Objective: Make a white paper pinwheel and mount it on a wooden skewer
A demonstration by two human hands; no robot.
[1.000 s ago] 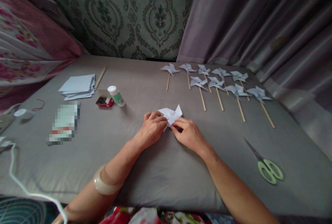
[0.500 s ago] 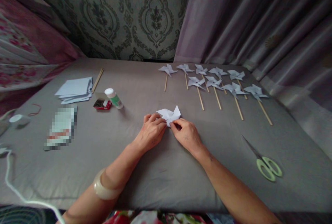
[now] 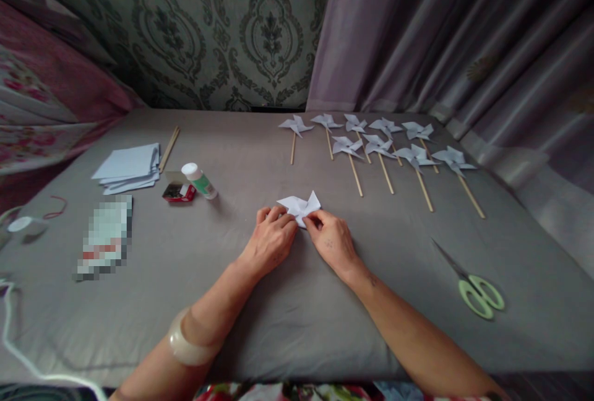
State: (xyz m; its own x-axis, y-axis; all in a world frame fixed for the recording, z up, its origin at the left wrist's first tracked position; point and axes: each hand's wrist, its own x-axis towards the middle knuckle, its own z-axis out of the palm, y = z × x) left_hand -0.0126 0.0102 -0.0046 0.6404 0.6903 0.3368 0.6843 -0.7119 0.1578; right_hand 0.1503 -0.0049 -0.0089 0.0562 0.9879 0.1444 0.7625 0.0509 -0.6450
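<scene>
Fingers of both hands, left hand (image 3: 270, 241) and right hand (image 3: 331, 242), are pinching the near edge of the folded paper pinwheel (image 3: 299, 207), lying flat on the worktop (image 3: 288, 320) just beyond them, midway between both.

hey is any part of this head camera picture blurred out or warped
Head view: a pixelated patch covers something flat left of the left hand; the wide lens bends the curtain and table edge; soft, dim light, and the folded paper stays sharp.
</scene>
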